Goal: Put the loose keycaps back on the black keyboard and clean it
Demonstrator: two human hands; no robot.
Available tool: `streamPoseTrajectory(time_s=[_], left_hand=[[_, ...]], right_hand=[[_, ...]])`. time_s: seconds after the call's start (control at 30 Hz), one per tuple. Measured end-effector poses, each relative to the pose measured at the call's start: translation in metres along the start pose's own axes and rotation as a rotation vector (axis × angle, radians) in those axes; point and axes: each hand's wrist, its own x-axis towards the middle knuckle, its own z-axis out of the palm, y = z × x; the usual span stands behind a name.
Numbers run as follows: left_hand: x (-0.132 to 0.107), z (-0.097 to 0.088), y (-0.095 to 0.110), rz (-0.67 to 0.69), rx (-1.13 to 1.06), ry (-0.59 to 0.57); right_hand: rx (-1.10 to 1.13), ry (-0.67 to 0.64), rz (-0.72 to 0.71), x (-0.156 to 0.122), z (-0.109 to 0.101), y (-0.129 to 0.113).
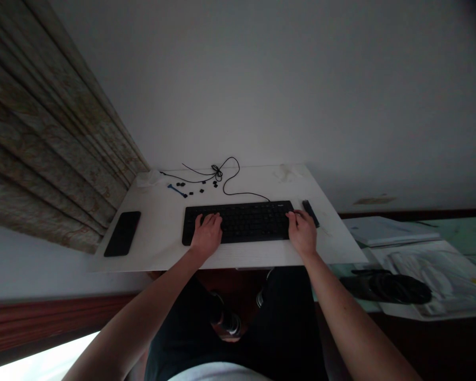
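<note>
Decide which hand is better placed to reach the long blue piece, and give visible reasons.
Probably the left hand: it is over the left part of the keyboard, with the long blue piece beyond and to its left. The right hand is at the keyboard's right end, farther away.

A white rectangular table [158,235] carries a long black plastic keyboard [254,222] along the middle of its near half, set roughly parallel to the near edge, with a thin black cable [246,193] running from the keyboard's back and looping across the far part of the top to a knotted bundle. Left of that cable lie several small, dark, squarish pieces [202,191] and a slim blue strip with a dark end [177,190]; a black rectangular phone [122,234] lies near the left edge, a narrow black bar [310,212] just beside the keyboard's right end, and a whitish, indistinct object [148,178] in the far left corner
</note>
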Motion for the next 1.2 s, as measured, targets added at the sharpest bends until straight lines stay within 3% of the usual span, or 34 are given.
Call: streamPoseTrajectory(time_s=[0.27, 0.47, 0.63, 0.77, 0.87, 1.2], left_hand=[[-0.008, 0.011, 0.007, -0.014, 0.020, 0.072], [-0.023, 0.012, 0.003, 0.060, -0.007, 0.136], [-0.040, 0.001, -0.028, 0.071, -0.034, 0.185], [-0.052, -0.008, -0.068, -0.018, -0.053, 0.195], [-0.058, -0.010, -0.086, -0.115, -0.109, 0.239], [-0.057, -0.006, -0.085, -0.142, -0.134, 0.207]], right_hand=[[0.012, 0.004, 0.001, 0.000, 0.000, 0.000], [0.026, -0.012, 0.007, 0.000, 0.000, 0.001], [0.027, -0.013, 0.010, 0.000, 0.000, 0.002], [0.018, -0.011, 0.013, 0.000, 0.000, 0.002], [0.017, -0.010, 0.004, -0.001, 0.000, 0.002], [0.045, 0.030, 0.002, -0.001, 0.000, 0.000]])
